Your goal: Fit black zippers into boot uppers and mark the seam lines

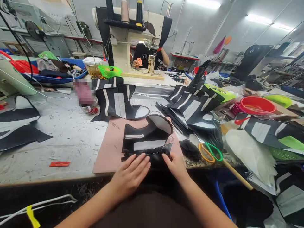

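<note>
A black boot upper piece [136,130] with white backing strips and a scalloped grey toe lies on a pink board [106,144] at the table's front edge. Along its near side, a strip of the black material is folded over. My left hand [129,172] rests flat on that fold, fingers stretched out. At the fold's right end, my right hand [177,166] grips the edge, thumb on top and the other fingers mostly hidden. Just right of the board are small black scraps [190,150] and scissors [211,152] with orange and green handles.
More boot uppers [118,101] lie behind the board, and a stack of them [192,106] stands to the right. A sewing machine [121,41] is at the back, with a person behind it. A red basin [257,105] and a wooden handle [237,174] are on the right.
</note>
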The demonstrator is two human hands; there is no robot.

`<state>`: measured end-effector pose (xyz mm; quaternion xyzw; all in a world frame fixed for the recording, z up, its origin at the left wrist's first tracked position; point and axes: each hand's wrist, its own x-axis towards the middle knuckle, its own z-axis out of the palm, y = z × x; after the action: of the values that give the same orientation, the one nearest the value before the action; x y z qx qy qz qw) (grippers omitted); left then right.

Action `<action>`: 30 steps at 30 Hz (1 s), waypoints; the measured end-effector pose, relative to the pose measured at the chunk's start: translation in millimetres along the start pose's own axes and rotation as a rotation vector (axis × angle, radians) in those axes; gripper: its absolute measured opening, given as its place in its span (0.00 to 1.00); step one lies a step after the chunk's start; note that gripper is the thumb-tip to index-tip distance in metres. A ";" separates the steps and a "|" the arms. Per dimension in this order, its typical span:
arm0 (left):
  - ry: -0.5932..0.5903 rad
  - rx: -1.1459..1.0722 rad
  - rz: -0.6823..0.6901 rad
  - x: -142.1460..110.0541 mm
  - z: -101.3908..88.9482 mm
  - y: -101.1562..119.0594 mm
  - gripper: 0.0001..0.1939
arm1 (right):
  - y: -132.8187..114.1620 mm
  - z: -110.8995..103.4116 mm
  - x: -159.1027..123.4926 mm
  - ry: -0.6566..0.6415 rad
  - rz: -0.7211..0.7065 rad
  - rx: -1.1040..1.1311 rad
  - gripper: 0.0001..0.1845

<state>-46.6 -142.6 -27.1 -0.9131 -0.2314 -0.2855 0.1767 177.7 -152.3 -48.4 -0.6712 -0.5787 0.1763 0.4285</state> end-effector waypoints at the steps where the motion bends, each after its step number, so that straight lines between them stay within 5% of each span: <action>1: -0.063 -0.023 0.054 2.3 5.1 1.2 0.17 | 2.3 -0.7 0.3 -0.042 0.013 -0.033 0.15; 5: -0.146 -0.072 0.048 -2.0 21.3 2.2 0.19 | -1.3 -5.7 -2.8 0.271 -0.036 -0.145 0.20; 7: -0.151 -0.086 0.036 -6.2 24.7 3.1 0.19 | -14.7 -2.7 -4.3 0.304 -0.173 -0.070 0.16; 9: -0.143 -0.084 0.030 -8.9 26.3 6.3 0.18 | -33.1 7.4 -3.4 0.086 -0.284 0.093 0.07; 11: -0.122 -0.093 0.019 -10.1 26.7 11.2 0.16 | -50.8 23.6 0.2 -0.188 -0.233 0.299 0.01; 15: -0.085 -0.319 -0.058 -11.3 20.7 11.6 0.14 | -66.2 56.1 10.5 -0.512 0.234 0.687 0.06; 17: -0.078 -0.519 -0.231 -9.4 16.1 -2.7 0.12 | -65.4 64.5 13.8 -0.592 0.405 0.751 0.08; 20: 0.097 -0.539 -0.769 3.5 19.0 -44.9 0.06 | -63.7 66.8 15.2 -0.633 0.491 0.723 0.08; 22: 0.160 -0.584 -1.109 19.4 29.4 -76.7 0.19 | -64.7 65.4 15.4 -0.629 0.527 0.714 0.07; 23: 0.100 -0.750 -1.163 28.2 35.2 -89.8 0.22 | -65.6 64.8 15.9 -0.623 0.558 0.725 0.07; 27: -0.048 -1.016 -0.969 49.0 38.6 -101.7 0.13 | -68.1 66.1 20.3 -0.556 0.696 0.876 0.16; 30: -0.148 -0.930 -0.519 31.3 18.7 -71.9 0.13 | -68.5 70.7 22.0 -0.462 0.757 0.860 0.19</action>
<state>-53.2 -64.3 -8.9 -0.8254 -0.3104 -0.3270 -0.3396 89.0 -108.2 -29.6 -0.5415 -0.2552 0.6744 0.4322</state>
